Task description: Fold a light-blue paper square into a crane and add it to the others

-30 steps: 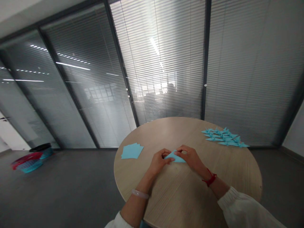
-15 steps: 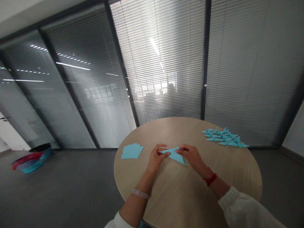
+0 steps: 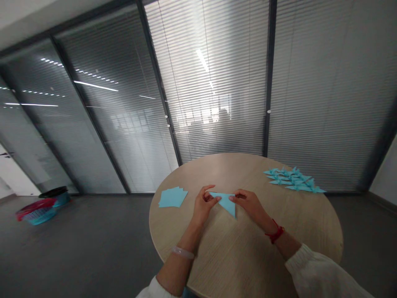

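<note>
Left hand (image 3: 204, 205) and right hand (image 3: 248, 203) are pinching 2 corners of a blue paper triangle (image 3: 226, 202) (folded) over the wooden tabletop (image 3: 235, 265).

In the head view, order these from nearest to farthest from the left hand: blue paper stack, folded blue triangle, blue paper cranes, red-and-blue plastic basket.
1. Folded light-blue paper triangle: held in the left hand.
2. Stack of light-blue square paper sheets: left side of the round wooden table.
3. Group of light-blue paper cranes: its far right.
4. Red-and-blue plastic basket: floor, far left.
</note>
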A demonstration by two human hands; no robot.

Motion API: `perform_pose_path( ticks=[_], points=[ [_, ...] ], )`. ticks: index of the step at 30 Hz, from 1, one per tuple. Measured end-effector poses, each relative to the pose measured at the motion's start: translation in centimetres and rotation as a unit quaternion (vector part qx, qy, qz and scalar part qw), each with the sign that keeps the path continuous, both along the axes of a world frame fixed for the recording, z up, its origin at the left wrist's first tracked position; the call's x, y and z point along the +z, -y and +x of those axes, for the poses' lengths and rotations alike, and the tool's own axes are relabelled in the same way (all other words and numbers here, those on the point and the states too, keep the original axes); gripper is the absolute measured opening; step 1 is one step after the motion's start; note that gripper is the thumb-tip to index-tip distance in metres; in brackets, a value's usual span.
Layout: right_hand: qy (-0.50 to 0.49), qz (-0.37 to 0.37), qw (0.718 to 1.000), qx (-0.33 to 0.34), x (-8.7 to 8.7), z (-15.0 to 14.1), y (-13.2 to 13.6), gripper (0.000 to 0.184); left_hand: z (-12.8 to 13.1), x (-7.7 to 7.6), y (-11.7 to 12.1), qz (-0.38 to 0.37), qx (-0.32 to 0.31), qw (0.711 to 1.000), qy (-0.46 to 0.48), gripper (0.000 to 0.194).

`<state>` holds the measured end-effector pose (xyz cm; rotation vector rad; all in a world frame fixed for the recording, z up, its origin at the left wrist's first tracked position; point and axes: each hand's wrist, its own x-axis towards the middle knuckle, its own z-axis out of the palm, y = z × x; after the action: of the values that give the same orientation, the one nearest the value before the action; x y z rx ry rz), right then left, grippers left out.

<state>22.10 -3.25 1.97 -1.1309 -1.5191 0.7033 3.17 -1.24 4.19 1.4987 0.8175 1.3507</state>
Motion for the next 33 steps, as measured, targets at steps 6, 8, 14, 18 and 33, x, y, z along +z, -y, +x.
perform_pose_path(
  ticks=[6, 8, 14, 18, 33],
  points=[
    [0.049, -0.017, 0.999, 0.013, 0.0, -0.3, 0.2, 0.026, -0.2, -0.2, -0.8, -0.023, 0.02, 0.997, 0.071, 0.03],
    [0.066, -0.028, 0.997, 0.024, -0.1, -0.4, 0.1, 0.024, -0.3, -0.4, -0.9, -0.023, 0.027, 0.997, 0.074, 0.029],
    [0.083, -0.047, 0.994, 0.055, -0.3, -0.5, 0.1, 0.023, -0.2, -0.5, -0.9, 0.012, 0.043, 0.998, 0.054, 0.03],
    [0.064, -0.048, 0.996, 0.031, -0.1, -0.5, 0.2, 0.024, 0.0, -0.4, -0.7, -0.004, 0.024, 0.999, 0.034, 0.035],
    [-0.02, -0.039, 0.999, 0.013, 0.0, -0.2, 0.1, 0.026, 0.0, -1.0, -0.6, -0.011, -0.045, 0.994, -0.098, 0.042]
  ],
)
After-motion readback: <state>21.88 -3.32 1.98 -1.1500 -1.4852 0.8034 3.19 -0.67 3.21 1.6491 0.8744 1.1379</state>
